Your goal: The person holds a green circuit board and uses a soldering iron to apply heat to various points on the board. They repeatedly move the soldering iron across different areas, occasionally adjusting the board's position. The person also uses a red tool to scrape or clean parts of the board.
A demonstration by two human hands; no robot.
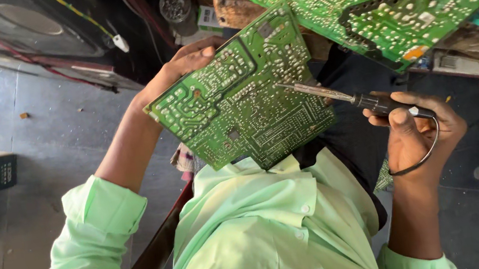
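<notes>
1. my left hand [178, 68] grips the circuit board [239, 93] by its far edge.
2. my right hand [415, 129] is closed on the soldering iron [342, 97], tip touching the board's solder side.
3. risk: a one-edge grip lets the board tilt; the tip may then slide and bridge neighbouring joints.

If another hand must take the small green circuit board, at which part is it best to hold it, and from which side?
Probably by the bare lower-left edge of the small green circuit board, coming from the left. The board is tilted with its solder side up; the left hand holds its top edge from behind, and the soldering iron in the right hand touches its right side.
</notes>
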